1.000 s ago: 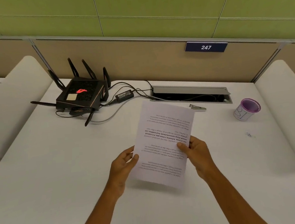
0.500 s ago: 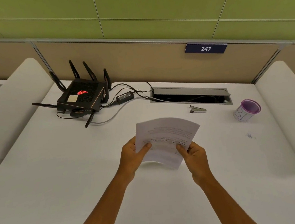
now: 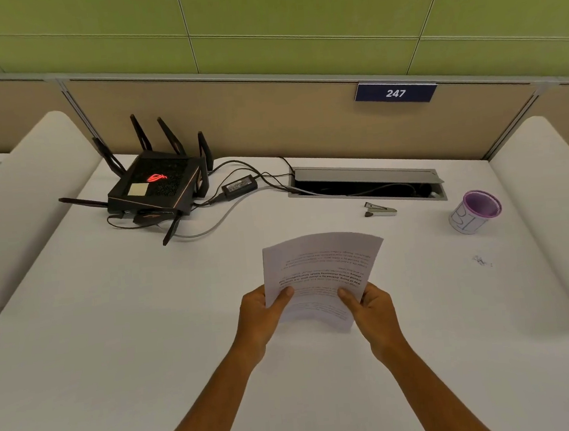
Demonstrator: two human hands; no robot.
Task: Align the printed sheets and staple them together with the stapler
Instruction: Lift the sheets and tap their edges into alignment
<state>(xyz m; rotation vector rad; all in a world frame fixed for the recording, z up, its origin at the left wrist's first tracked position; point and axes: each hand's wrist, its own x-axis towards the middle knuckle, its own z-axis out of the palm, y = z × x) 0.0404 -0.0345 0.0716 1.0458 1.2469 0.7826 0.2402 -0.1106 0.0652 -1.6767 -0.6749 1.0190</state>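
I hold the printed sheets (image 3: 319, 270) above the middle of the white desk (image 3: 114, 333), bowed upward across their width, with the text upside down to me. My left hand (image 3: 261, 315) grips their left edge, thumb on top. My right hand (image 3: 370, 311) grips the right edge the same way. The small silver stapler (image 3: 380, 209) lies on the desk beyond the sheets, just in front of the cable tray, untouched.
A black router (image 3: 157, 188) with antennas and its cables sits at the back left. An open cable tray (image 3: 366, 184) runs along the back. A purple-rimmed cup (image 3: 475, 211) stands at the right. White side dividers flank the desk.
The sheets went from held up tall and tilted to lowered and bowed between both hands. My left hand shifted up to grip the left edge with the thumb on top.
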